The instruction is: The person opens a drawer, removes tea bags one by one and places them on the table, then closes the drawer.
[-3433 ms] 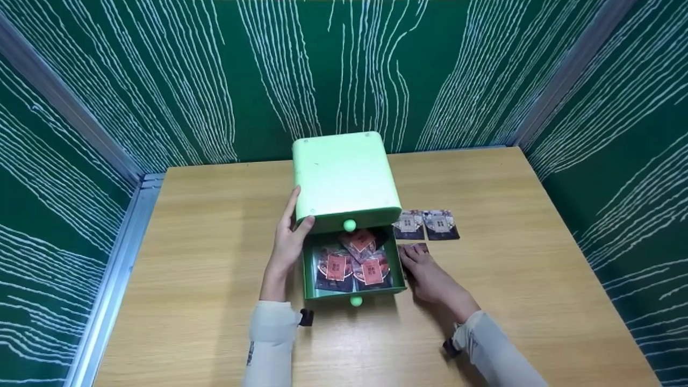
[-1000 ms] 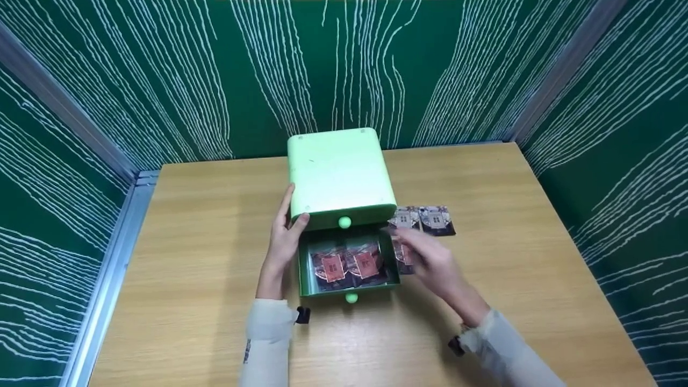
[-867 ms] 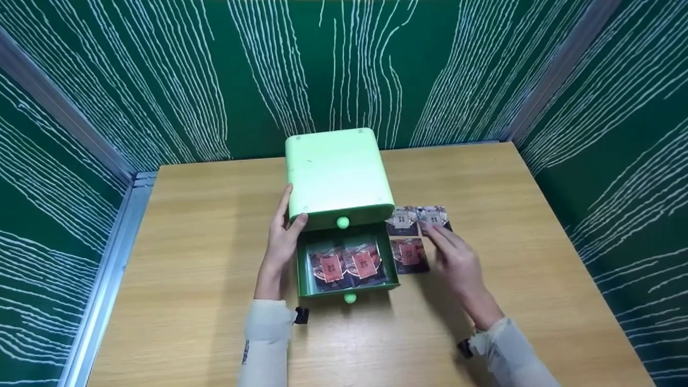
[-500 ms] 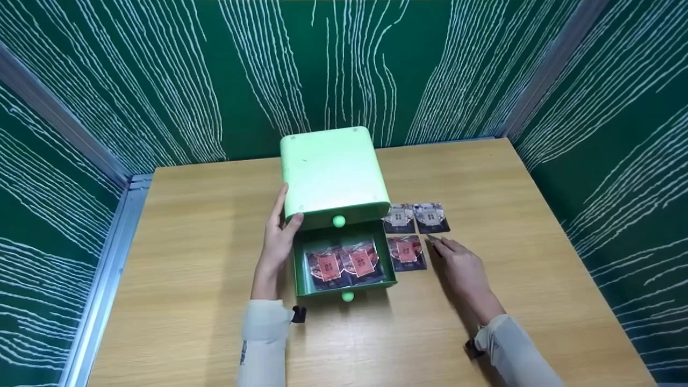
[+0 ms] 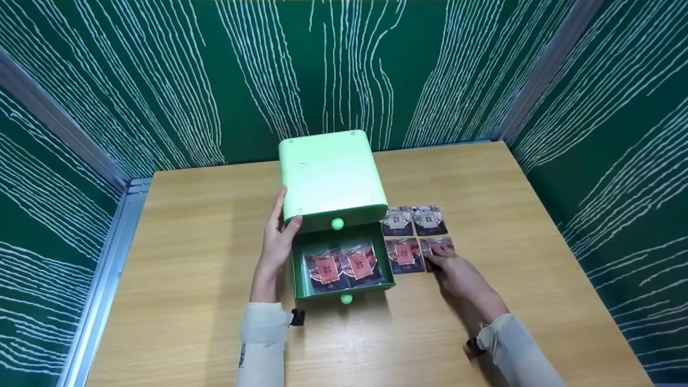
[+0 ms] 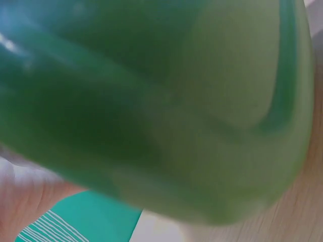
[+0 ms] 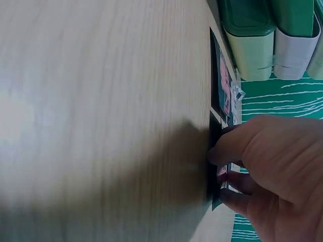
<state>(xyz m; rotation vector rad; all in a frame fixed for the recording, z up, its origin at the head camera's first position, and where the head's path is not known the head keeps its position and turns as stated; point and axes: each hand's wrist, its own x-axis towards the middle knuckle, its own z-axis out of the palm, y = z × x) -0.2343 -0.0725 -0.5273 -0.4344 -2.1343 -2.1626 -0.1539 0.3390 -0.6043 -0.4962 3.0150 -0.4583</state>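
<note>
A light green two-drawer box stands on the table with its lower drawer pulled out. Two dark square sachets with red labels lie inside that drawer. My left hand holds the box at its front left corner, thumb on the front edge and fingers along the side. Right of the drawer, my right hand pinches another red-labelled sachet at the table surface, partly covering it. Beside it lies a matching sachet. The left wrist view is mostly filled by the blurred green box wall.
Two sachets with pale labels lie side by side behind the red-labelled ones. The wooden table is bounded by green panels with white lines at the back and sides. The upper drawer with its round knob is closed.
A third red-labelled sachet has left the drawer. My right hand has carried it rightward and brought it down beside the other red-labelled one. My left hand keeps its hold on the box.
</note>
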